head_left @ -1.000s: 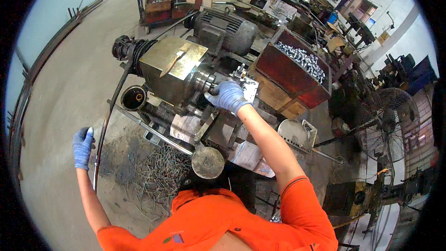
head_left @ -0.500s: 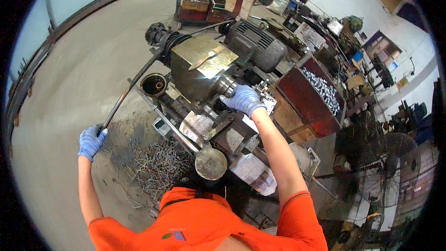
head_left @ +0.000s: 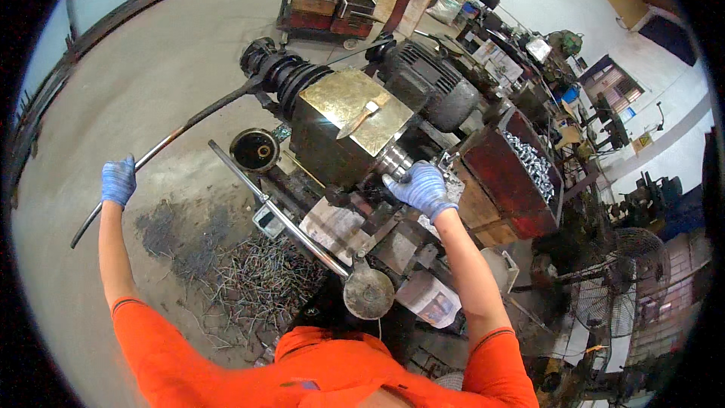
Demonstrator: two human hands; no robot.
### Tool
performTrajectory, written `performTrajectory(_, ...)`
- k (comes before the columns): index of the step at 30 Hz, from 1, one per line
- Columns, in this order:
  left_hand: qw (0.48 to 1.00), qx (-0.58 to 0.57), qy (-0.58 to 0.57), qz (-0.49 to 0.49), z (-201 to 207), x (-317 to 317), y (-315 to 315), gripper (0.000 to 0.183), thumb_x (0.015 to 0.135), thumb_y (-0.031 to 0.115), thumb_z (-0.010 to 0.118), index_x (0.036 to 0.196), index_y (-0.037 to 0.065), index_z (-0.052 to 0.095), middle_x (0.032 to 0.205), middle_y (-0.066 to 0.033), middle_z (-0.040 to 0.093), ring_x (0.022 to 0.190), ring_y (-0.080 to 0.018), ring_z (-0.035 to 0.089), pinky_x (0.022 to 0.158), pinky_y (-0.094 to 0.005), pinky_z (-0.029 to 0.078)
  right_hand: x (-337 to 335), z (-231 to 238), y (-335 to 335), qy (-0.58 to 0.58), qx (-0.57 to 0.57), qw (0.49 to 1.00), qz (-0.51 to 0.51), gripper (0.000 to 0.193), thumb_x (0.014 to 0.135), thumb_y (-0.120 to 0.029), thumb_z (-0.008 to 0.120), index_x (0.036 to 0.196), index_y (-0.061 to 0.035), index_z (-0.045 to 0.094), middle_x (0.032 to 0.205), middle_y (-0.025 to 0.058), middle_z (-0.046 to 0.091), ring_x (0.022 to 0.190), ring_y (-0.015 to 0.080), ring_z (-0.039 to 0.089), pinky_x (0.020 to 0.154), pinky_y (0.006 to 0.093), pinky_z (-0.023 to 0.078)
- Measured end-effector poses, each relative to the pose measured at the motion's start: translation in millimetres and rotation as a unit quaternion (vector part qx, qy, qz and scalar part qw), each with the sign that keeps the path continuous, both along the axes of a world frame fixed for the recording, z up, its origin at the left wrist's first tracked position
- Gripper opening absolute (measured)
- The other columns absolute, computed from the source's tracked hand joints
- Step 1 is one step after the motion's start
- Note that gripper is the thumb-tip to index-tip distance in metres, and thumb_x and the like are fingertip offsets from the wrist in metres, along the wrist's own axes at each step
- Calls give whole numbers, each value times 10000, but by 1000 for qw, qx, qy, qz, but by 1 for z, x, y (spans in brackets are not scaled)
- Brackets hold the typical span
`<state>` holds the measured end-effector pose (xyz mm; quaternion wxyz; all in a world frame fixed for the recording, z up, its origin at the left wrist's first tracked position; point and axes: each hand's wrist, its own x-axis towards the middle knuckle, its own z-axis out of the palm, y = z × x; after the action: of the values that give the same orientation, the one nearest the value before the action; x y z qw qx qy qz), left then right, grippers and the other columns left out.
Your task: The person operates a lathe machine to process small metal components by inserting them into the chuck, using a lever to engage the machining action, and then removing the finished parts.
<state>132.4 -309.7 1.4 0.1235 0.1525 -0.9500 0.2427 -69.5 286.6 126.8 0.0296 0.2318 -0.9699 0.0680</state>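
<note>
My left hand [head_left: 118, 181], in a blue knit glove, is closed round a long metal lever [head_left: 175, 134]. The lever runs from the back left of a lathe-like machine [head_left: 332, 140], and its free end sticks out past my fist. At the machine's bright round spindle nose [head_left: 394, 159] is my gloved right hand [head_left: 421, 187]. Its thumb points left below the spindle and the other fingers bend over at the front. What those fingers hold is hidden. A wooden-handled brush [head_left: 358, 119] lies on the brassy top cover [head_left: 355, 98].
A red bin [head_left: 495, 170] of shiny metal parts [head_left: 531, 166] stands right of the machine. Thin metal scraps [head_left: 260, 279] heap on the floor at its near left. A round-ended bar [head_left: 368, 292] points toward me. Farther off are a cart with boxes [head_left: 332, 11] and a fan [head_left: 615, 287].
The lever has swung outward to the left with my left hand, and its end now shows beyond the fist. My right hand stays at the spindle. The whole view has shifted a little.
</note>
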Motion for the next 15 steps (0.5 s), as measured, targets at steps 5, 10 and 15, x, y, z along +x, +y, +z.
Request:
performTrajectory(5, 993, 87, 23, 73, -4, -11, 5, 148, 750, 195, 580, 875, 124, 614, 735, -97, 627, 668, -301, 616, 627, -420, 473, 2, 2, 2, -29, 96, 995, -23, 557, 744, -589, 519, 799, -60, 687, 773, 195, 639, 753, 339, 621, 755, 411, 478)
performTrajectory(10, 832, 385, 378, -131, -6, -47, 137, 294, 854, 253, 570, 1042, 32, 619, 962, -165, 632, 865, -264, 611, 794, -355, 468, 34, -4, 50, 187, -118, 975, 31, 341, 741, -440, 623, 704, -111, 704, 778, 113, 654, 854, 307, 588, 860, 403, 426)
performTrajectory(15, 798, 601, 4, -32, -181, -82, 211, 363, 804, 343, 607, 999, 39, 644, 927, -171, 651, 881, -307, 619, 795, -385, 470, 98, 24, 123, 214, -201, 956, 8, 145, 673, -188, 720, 705, -54, 676, 841, 101, 663, 844, 271, 593, 798, 373, 448)
